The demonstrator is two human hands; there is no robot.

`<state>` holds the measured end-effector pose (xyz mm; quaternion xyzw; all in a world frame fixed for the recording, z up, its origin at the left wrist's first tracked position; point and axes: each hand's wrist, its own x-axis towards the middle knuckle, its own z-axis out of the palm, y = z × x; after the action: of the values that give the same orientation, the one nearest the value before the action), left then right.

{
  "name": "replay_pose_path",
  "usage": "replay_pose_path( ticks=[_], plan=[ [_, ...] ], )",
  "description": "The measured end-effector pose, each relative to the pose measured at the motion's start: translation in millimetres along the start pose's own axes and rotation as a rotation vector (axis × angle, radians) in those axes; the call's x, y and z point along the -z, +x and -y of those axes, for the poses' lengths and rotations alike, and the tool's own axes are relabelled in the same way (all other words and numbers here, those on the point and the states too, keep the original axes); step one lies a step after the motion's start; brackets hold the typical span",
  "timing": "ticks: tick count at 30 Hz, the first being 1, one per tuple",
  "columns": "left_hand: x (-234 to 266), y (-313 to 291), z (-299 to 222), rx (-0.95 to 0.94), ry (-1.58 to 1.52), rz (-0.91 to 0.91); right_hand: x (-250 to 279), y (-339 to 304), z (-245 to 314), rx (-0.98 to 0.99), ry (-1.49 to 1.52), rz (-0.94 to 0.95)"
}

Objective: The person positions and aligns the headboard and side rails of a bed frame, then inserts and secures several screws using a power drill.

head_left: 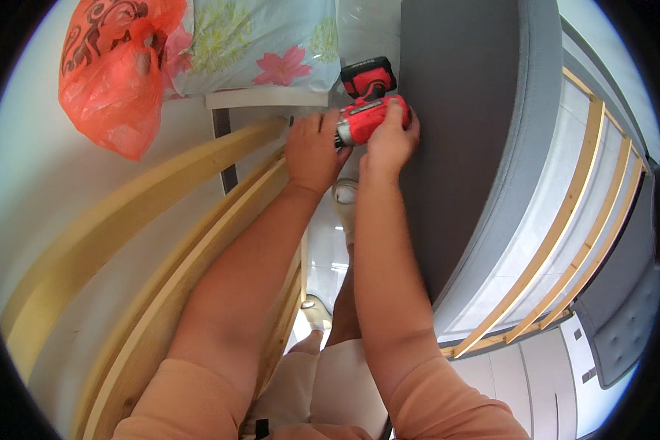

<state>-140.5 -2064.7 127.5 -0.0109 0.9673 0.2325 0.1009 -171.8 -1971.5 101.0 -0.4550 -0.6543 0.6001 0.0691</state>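
A red and black cordless drill [369,117] lies sideways between my hands, its battery [368,75] toward the far side and its silver chuck facing left. My right hand [390,141] is closed on the rear of the drill body, beside the dark grey panel. My left hand [312,155] is curled at the chuck end, thumb just under it. What its fingers hold, such as a bit or screw, is hidden. Left of that hand ends a pale wooden slat [249,139], close to a dark metal upright [224,150].
A padded dark grey panel [458,125] stands along my right, with a slatted wooden frame [565,227] beyond it. More wooden boards [176,282] run along my left. At the far left are a red plastic bag [117,88] and a flowered package [260,44]. My slippered feet are below.
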Motion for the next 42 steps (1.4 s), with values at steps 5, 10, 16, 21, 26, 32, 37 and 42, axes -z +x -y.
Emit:
replay_pose_path(
  ticks=[5, 10, 16, 21, 26, 32, 37, 42],
  plan=[
    [21.0, 36.3, -11.5, -0.044, 0.170, 0.184, -12.0, 5.2, 5.4, -0.204, 0.365, -0.081],
    [28.7, 83.5, 2.5, -0.299, 0.307, 0.332, -13.4, -0.6, 6.9, -0.341, 0.507, -0.058],
    [25.8, 101.7, 24.0, -0.272, 0.288, 0.354, -13.8, -9.3, -11.6, -0.196, 0.394, 0.210],
    [19.5, 96.2, 20.0, -0.343, 0.384, 0.114, -17.8, -17.1, -29.5, -0.234, 0.211, 0.270],
    [13.4, 87.5, 30.2, -0.439, 0.307, -0.013, -15.2, -21.2, -49.9, -0.223, 0.064, 0.262],
    [9.3, 66.9, 45.2, -0.769, 0.440, 0.138, -7.3, -28.0, -98.2, -0.279, -0.020, 0.224],
    [-17.1, 20.0, 44.5, -0.924, 0.304, 0.359, 7.1, -27.6, -151.5, -0.195, -0.012, 0.193],
    [-76.0, -3.7, 63.4, 0.462, 0.270, 0.598, 19.8, -26.4, -159.6, 0.060, -0.806, 0.245]
  ],
)
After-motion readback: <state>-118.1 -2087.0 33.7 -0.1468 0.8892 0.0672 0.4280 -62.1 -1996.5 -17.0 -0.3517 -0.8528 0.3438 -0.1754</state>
